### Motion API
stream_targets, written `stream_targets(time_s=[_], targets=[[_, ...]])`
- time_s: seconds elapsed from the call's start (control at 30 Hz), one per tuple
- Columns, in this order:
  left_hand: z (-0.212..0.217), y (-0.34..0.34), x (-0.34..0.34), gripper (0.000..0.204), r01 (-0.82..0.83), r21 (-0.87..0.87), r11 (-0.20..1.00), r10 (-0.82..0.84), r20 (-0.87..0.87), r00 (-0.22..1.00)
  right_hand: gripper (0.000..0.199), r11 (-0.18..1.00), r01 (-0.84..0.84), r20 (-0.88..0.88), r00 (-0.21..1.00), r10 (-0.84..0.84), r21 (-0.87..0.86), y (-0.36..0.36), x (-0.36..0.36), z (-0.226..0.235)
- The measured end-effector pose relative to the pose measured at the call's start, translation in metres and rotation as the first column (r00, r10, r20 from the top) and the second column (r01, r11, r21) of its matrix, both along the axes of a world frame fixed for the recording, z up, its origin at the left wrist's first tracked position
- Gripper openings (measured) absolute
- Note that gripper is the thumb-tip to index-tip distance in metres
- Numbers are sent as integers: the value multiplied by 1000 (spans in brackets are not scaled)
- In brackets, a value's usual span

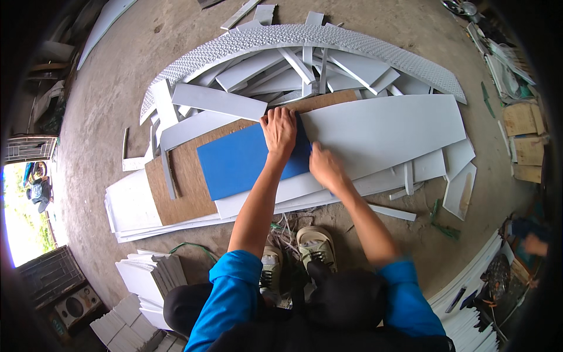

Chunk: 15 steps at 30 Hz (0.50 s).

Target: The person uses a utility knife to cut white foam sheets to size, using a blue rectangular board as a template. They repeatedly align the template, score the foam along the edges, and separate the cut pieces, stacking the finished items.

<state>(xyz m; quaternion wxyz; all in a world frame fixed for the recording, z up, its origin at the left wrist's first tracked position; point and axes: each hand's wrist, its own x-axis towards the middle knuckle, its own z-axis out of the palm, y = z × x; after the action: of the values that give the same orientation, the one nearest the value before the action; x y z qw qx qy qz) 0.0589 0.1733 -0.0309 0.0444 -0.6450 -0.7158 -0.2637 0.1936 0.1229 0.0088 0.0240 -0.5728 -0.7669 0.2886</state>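
Note:
A blue rectangular sheet (234, 163) lies on top of a long white foam board (387, 126). My left hand (279, 130) presses on the sheet near its far edge, the fingers bent and close together. Just right of the blue sheet's right edge, my right hand (327, 167) is closed in a fist, slightly smeared by motion. What it grips is mostly hidden; a small blue bit shows below the fist. Under the white board lies a brown wooden board (176, 182), itself on a stack of long white sheets (132, 202).
Beyond the boards, white offcuts (252, 70) lie heaped inside a curved textured strip (352, 40). A stack of white pieces (146, 276) stands near my left knee. Cardboard pieces (524, 120) lie at the right; a speaker (76, 305) sits at lower left. Another person's hand (535, 245) shows at far right.

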Motion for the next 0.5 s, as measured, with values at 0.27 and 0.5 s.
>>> stream_targets(time_s=[0.27,0.5], targets=[[5,0,1,24,4,-78,997,-1,39,999,23,1000,-13,68,998,15,-22,-31,29,26],[9,3,2,27,25,-108,994,-15,97,995,22,981,61,0,998,-62,183,37,-5,5]])
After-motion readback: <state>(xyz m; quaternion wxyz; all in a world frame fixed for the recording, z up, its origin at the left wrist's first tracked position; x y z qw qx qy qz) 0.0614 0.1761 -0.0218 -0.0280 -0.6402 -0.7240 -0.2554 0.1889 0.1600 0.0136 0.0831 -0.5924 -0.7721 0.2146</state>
